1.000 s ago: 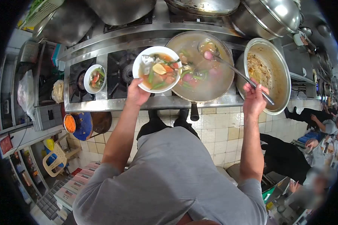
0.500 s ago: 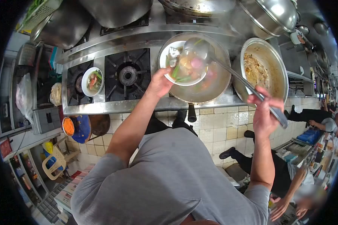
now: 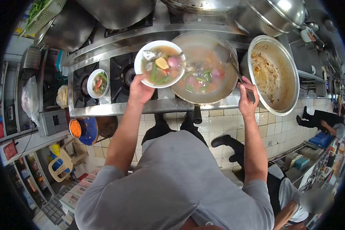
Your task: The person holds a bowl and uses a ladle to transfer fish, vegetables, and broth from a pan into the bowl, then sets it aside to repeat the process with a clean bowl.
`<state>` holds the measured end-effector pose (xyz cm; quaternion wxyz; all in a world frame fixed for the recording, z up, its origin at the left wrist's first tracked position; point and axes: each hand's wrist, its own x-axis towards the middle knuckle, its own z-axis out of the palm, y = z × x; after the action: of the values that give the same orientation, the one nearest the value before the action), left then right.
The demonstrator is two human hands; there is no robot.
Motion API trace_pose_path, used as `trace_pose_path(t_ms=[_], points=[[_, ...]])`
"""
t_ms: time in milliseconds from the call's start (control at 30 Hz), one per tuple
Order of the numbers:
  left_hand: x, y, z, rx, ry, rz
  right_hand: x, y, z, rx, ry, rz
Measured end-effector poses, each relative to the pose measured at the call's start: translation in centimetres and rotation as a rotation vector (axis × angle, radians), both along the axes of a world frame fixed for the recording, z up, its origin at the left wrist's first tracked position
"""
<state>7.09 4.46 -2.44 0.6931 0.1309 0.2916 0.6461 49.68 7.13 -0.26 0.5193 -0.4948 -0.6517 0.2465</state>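
Note:
My left hand [image 3: 141, 92] grips the lower rim of a white bowl [image 3: 138, 60]. Soup [image 3: 161, 73] fills it, with green vegetable pieces, purplish chunks and a yellow slice. To its right stands a wide pan [image 3: 234, 82] of cloudy broth on the stove, its dark handle pointing toward me. Near that pan's right rim, my right hand [image 3: 248, 96] is closed round the handle of a metal ladle [image 3: 222, 53]. The ladle's head is over the upper right part of the broth, where similar green and purplish pieces show.
A smaller bowl of soup [image 3: 91, 82] sits on the left burner. At the right is a deep metal pot [image 3: 295, 82] with brown residue. Large pots [image 3: 115, 13] line the back. A person in dark trousers [image 3: 234, 147] is close by on my right.
My left hand has carried the bowl left, off the pan and over the burner. The ladle has moved from above the bowl to the pan's right side, and my right hand has shifted left.

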Motion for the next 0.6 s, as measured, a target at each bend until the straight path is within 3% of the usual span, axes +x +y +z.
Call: trace_pose_path(t_ms=[33, 133, 300, 600], points=[[-0.7, -0.4, 0.4, 0.002, 0.015, 0.011, 0.0, 0.0, -1.3, 0.040, 0.023, -0.001], [-2.4, -1.4, 1.6, 0.017, 0.001, 0.067, -1.8, -0.4, -3.9, -0.164, 0.521, -0.085], [-4.3, -2.5, 2.0, 0.010, 0.004, 0.129, -4.2, -0.4, -5.6, -0.279, 0.810, -0.150], [-5.3, -3.3, 1.3, -0.051, -0.021, 0.136, -3.4, -1.1, -3.2, -0.325, 0.932, -0.207]])
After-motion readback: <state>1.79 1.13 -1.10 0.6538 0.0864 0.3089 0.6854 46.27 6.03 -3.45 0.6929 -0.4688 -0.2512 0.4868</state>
